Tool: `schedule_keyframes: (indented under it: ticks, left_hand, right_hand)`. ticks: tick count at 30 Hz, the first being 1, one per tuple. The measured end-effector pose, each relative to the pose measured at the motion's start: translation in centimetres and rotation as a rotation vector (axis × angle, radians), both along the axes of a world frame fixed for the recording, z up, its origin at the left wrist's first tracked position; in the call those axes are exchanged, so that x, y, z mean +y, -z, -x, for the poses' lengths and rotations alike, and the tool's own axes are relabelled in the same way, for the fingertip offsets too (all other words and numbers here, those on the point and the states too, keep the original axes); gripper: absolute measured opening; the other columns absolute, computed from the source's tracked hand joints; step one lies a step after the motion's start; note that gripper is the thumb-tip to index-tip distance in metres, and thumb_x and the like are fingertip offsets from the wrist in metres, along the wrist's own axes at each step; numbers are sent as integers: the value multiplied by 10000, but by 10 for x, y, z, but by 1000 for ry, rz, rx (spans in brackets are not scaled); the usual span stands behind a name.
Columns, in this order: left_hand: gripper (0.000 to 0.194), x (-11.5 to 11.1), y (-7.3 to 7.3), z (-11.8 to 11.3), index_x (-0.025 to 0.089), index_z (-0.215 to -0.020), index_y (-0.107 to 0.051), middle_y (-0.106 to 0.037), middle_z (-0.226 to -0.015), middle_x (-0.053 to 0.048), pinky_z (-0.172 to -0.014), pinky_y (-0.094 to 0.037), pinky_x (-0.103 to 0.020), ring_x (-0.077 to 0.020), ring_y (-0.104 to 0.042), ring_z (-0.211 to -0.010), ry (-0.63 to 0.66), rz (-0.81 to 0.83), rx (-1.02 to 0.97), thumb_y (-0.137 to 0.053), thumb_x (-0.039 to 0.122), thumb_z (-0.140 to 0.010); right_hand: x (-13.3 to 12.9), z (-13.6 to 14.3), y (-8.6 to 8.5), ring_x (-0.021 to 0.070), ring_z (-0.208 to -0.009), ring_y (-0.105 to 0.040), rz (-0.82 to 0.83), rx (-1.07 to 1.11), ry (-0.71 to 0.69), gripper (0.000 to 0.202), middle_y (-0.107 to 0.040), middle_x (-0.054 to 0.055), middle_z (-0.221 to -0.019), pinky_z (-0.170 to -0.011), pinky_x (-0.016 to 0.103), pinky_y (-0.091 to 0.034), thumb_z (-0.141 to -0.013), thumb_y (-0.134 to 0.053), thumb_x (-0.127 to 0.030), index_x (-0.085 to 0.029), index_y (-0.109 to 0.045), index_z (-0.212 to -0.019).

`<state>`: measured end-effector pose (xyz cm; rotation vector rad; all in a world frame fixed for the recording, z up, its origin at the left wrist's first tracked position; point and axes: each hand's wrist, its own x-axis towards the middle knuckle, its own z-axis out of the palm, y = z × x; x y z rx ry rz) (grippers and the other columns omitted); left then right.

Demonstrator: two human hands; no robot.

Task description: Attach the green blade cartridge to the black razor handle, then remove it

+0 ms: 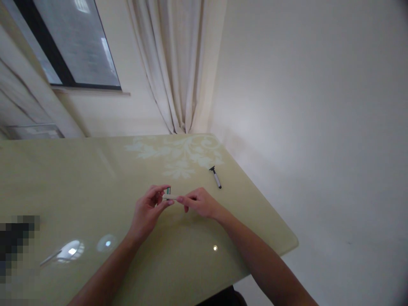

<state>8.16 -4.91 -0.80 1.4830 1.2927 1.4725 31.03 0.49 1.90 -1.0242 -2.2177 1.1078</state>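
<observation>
Between the fingertips and thumb of my left hand [149, 207] is a small dark and green piece [168, 190], which looks like a razor blade head. My right hand [202, 203] pinches the end of a small pale flat item [170, 196], whose other end lies against the green piece between my left fingers. Both hands are just above the table, close together. A razor [217, 178] with a grey handle and a black head lies on the table beyond my right hand.
The glossy pale green table [79, 187] has its right edge beside my right forearm. A thin stick-like item [51, 258] lies at the left, near a pixelated dark shape [14, 240]. Behind stand a curtain [178, 63], a window and a white wall.
</observation>
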Motion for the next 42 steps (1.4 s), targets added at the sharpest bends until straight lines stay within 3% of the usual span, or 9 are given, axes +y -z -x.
schedule_keyframes:
  ticks: [4,10,15,20,25,30,36,42]
  left_hand:
    - [408,0,0,0,251,-1130,-772,-556,-848,24,-650,-427,-245,-121,-506,-694,-13,1,-8,-865,371,-751]
    - [410,-1,1,-2,253,-1155,-764,-557,-870,21,-662,-431,-244,-115,-502,-695,19,-2,-10,-855,363,-770]
    - [394,-1,1,-2,255,-1143,-771,-537,-839,27,-661,-417,-240,-117,-500,-701,15,3,-10,-856,353,-771]
    - [419,-1,1,-4,254,-1164,-766,-535,-831,30,-640,-407,-239,-112,-478,-672,22,4,-25,-857,361,-770]
    - [416,-2,-1,-5,256,-1151,-776,-544,-831,27,-666,-422,-241,-122,-502,-705,17,12,-32,-863,351,-756]
    - [425,-2,0,-4,240,-1140,-777,-565,-835,20,-643,-420,-246,-124,-497,-683,16,24,-38,-863,388,-751]
    - [408,0,10,-3,243,-1126,-767,-577,-876,12,-639,-415,-243,-122,-495,-694,48,8,-10,-871,369,-752]
    - [431,1,5,1,266,-1166,-764,-543,-832,29,-661,-422,-245,-124,-507,-712,9,23,-46,-862,378,-762]
  right_hand:
    - [2,-2,0,83,-490,-384,-35,-36,102,729,-419,-36,-479,-543,258,-261,-975,-500,-725,-132,-732,-620]
    - [0,0,1,81,-488,-372,11,8,17,716,-413,-42,-483,-533,260,-247,-962,-512,-736,-134,-755,-659]
    - [4,-5,1,82,-493,-375,-36,9,126,722,-411,-38,-483,-540,264,-253,-970,-508,-726,-136,-739,-623]
    - [-2,1,-1,81,-485,-369,8,53,7,691,-413,-42,-480,-526,259,-244,-966,-528,-711,-140,-742,-641]
    - [1,-3,-1,83,-485,-370,-23,40,129,710,-400,-40,-478,-526,261,-250,-967,-521,-713,-136,-717,-602]
    - [-6,5,-1,82,-488,-396,-3,37,20,704,-442,-37,-490,-525,260,-254,-975,-504,-719,-142,-731,-641]
    - [-3,4,-1,83,-485,-400,-49,-21,117,715,-435,-36,-477,-541,265,-267,-978,-504,-714,-140,-715,-608]
    - [-4,4,-1,82,-484,-397,-13,6,33,696,-449,-38,-482,-533,262,-261,-973,-518,-711,-142,-725,-629]
